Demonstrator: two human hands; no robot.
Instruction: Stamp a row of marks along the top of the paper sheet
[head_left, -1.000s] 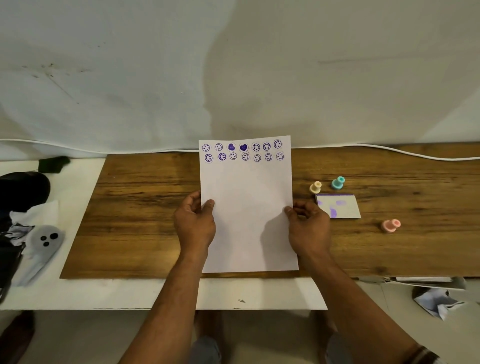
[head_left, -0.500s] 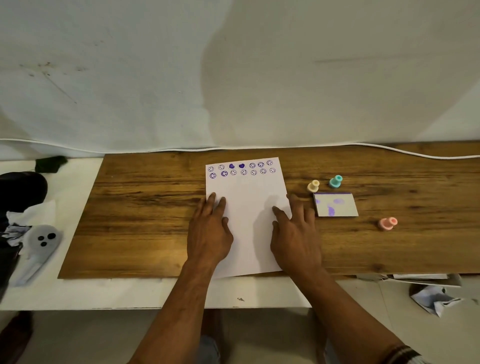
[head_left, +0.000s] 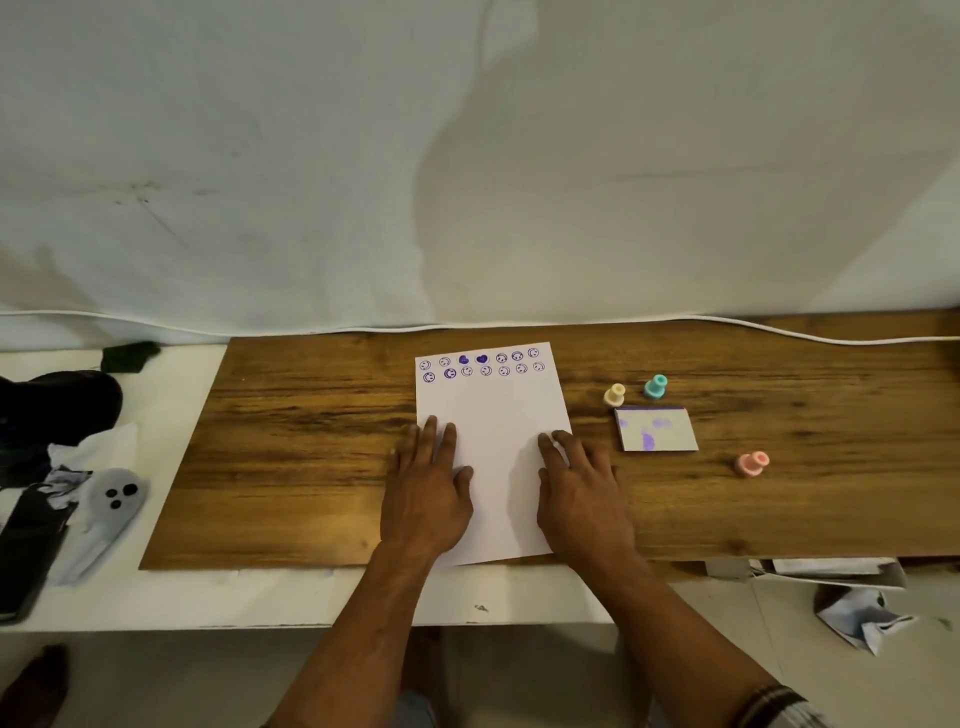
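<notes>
A white paper sheet lies flat on the wooden board, with two rows of purple stamped marks along its top edge. My left hand rests palm down on the sheet's lower left edge, fingers spread. My right hand presses flat on the lower right edge. Neither hand holds anything. To the right of the sheet stand a cream stamp and a teal stamp, with a purple-stained ink pad just in front of them. A pink stamp lies on its side farther right.
A white cable runs along the board's back edge by the wall. On the white table at left sit a grey ghost-shaped item, dark objects and crumpled paper. More crumpled paper lies at lower right.
A second ago both hands held the sheet tilted up by its sides. They have laid it flat on the board and now press down on its lower edges.
</notes>
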